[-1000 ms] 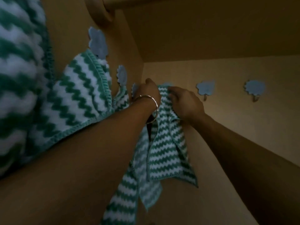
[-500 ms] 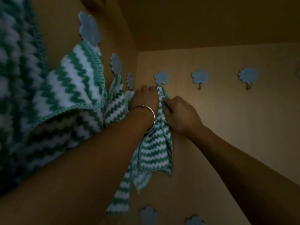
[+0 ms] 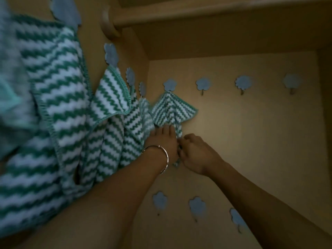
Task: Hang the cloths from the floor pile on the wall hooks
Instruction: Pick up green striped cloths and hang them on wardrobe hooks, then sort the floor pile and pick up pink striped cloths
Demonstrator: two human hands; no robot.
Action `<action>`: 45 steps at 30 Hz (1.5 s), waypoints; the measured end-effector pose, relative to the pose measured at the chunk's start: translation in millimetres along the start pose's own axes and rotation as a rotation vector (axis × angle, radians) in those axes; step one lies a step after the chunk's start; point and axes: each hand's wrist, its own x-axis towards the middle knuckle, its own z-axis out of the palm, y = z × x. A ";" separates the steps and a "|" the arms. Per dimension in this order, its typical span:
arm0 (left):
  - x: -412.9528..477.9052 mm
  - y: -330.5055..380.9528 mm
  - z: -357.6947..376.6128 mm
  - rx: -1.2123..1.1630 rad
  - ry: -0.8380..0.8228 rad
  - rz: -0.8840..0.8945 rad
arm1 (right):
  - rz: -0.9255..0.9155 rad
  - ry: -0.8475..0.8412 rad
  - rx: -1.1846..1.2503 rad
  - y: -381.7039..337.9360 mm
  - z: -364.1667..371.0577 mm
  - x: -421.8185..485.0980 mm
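Two walls meet in a corner ahead of me: the side wall on my left, crowded with hanging cloths, and the back wall, mostly bare. Biggest in my view is the nearest striped cloth, green and white zigzag, blurred at the left edge, with further hung cloths overlapping beside it toward the corner. Above them a wooden rod runs out from a round wall mount. Next in size, the newest cloth hangs from the first blue cloud-shaped hook on the back wall, spread in a tent shape below it. My left hand, a thin bangle on its wrist, lies with its fingers flat on that cloth's lower edge; its grip is wide, pressing not pinching. My right hand is curled just beside it, touching it; I cannot tell whether that grip holds cloth. Three empty hooks line the back wall to the right, and a lower row of hooks sits beneath my arms.
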 end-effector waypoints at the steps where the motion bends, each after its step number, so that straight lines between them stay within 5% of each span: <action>1: -5.6 2.9 -3.8 -0.022 -0.011 -0.004 | -0.002 -0.013 0.006 -0.6 -3.7 -7.8; 22: -126.1 70.3 -10.9 -0.020 0.003 0.190 | 0.004 -0.164 -0.029 20.3 -42.4 -159.2; 31: -185.5 83.6 10.2 -0.264 -0.022 0.380 | 0.182 -0.234 -0.108 2.4 -51.3 -224.3; 45: -306.1 125.0 78.2 -0.659 -0.295 0.485 | 0.601 -0.517 -0.003 -82.6 -2.4 -349.7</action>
